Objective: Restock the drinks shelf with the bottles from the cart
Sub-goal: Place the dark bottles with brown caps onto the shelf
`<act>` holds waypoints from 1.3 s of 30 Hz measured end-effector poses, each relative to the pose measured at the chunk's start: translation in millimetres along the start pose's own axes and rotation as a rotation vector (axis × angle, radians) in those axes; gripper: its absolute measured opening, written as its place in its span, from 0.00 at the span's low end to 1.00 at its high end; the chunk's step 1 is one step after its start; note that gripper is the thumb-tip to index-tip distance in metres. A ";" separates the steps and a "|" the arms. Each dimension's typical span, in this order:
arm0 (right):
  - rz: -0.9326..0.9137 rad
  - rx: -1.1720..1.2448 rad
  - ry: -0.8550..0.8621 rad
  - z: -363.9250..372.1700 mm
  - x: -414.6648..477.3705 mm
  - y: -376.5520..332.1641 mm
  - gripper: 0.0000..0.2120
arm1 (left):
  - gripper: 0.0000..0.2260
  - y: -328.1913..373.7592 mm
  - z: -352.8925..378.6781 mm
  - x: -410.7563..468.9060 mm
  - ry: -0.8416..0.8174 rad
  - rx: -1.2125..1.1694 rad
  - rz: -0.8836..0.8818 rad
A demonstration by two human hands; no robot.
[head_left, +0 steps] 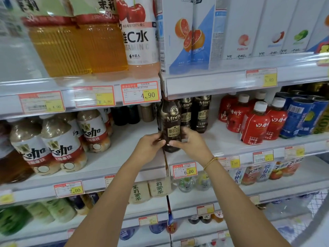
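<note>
A dark brown coffee bottle point(170, 122) with a gold label stands upright at the front of the middle shelf point(222, 139), near the seam between two shelf units. My left hand point(150, 146) grips its lower left side and my right hand point(188, 142), with a bead bracelet on the wrist, grips its lower right side. Two more of the same coffee bottles point(195, 113) stand just behind it to the right. The cart is out of view, apart from a wire mesh point(315, 207) at the lower right.
Milk-coffee bottles point(58, 145) fill the middle shelf at left, red bottles point(254, 122) and blue cans point(299, 116) at right. Bare shelf lies left of the coffee bottle. Tea bottles and cartons stand on the shelf above; price tags point(185, 170) line the rails.
</note>
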State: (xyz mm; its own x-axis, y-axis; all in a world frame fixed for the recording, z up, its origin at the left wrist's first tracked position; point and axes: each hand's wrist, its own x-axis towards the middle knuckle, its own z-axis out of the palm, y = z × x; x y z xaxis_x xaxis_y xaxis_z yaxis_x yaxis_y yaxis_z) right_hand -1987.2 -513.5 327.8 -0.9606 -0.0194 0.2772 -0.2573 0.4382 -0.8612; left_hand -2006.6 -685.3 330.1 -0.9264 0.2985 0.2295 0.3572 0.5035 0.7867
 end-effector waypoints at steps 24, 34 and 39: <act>0.263 -0.228 -0.487 195.7 -216.0 117.0 0.14 | 0.16 -259.4 28.9 -324.3 0.009 0.175 -0.722; 0.621 -0.474 -0.938 342.0 -325.4 250.3 0.18 | 0.07 -371.6 114.7 -446.5 -0.268 0.102 -1.233; 0.430 -0.399 -1.038 423.8 -340.3 265.4 0.27 | 0.17 -409.8 131.9 -457.6 -0.348 0.189 -1.177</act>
State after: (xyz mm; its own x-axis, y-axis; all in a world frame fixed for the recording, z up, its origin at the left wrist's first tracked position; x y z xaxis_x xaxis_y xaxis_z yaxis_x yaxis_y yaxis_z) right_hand -1773.0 -771.5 -175.6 -0.6329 -0.4399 -0.6371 -0.0197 0.8318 -0.5547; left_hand -1713.3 -921.4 -172.9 -0.6246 -0.2289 -0.7466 -0.6308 0.7115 0.3097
